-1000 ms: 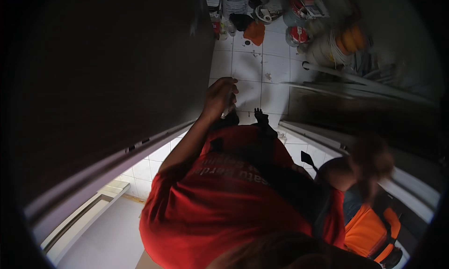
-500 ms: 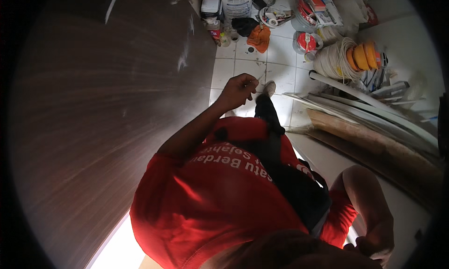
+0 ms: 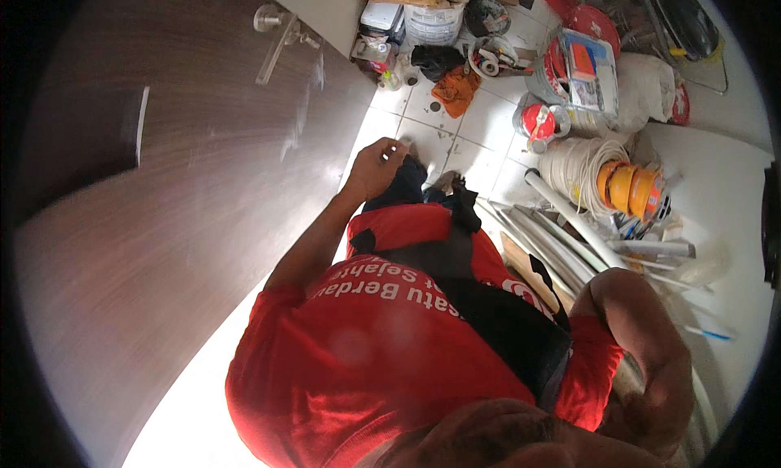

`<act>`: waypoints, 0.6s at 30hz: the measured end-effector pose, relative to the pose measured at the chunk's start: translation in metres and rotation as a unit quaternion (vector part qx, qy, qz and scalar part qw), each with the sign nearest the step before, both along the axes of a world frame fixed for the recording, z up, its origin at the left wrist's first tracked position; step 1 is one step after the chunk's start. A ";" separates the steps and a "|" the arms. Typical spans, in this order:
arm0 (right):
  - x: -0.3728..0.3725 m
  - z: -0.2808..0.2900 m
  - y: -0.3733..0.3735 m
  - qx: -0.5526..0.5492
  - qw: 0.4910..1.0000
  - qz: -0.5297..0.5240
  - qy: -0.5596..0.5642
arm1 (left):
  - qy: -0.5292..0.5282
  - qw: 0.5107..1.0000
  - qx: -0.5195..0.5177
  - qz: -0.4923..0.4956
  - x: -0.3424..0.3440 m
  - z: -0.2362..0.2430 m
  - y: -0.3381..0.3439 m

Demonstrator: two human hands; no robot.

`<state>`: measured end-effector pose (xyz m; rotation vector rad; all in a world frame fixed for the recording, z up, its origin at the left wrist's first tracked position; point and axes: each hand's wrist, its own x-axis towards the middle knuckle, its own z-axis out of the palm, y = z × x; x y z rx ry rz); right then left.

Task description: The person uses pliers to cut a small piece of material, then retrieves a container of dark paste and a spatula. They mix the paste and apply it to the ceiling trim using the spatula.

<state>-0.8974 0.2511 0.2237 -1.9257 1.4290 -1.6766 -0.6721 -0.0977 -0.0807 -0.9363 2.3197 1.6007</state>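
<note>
My left hand (image 3: pixel 377 172) is raised out in front of my red shirt (image 3: pixel 382 338), above the tiled floor. Its thumb and fingers are pinched together, with a small pale bit at the tips that is too small to name. Bent sharply at the elbow, my right arm folds back toward the lower right edge. There my right hand (image 3: pixel 651 431) lies in shadow, its fingers not clear. A black strap (image 3: pixel 504 325) runs across the shirt.
A dark brown door (image 3: pixel 203 199) with a metal handle (image 3: pixel 278 48) stands at my left. Ahead lie a white bucket (image 3: pixel 434 24), an orange cloth (image 3: pixel 455 90) and a red-lidded can (image 3: pixel 538 121). Coiled cable (image 3: pixel 582 171), orange rolls (image 3: pixel 630 189) and long pipes (image 3: pixel 569 216) line the right.
The view has shifted, bringing the door handle and more of the floor clutter into sight. My left hand appears further left, still pinched. My legs have moved in a step.
</note>
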 end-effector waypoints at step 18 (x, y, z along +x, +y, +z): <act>-0.262 -0.631 -0.170 0.656 0.709 -0.200 -0.166 | -0.151 0.986 -0.022 0.072 -0.109 -0.125 -0.029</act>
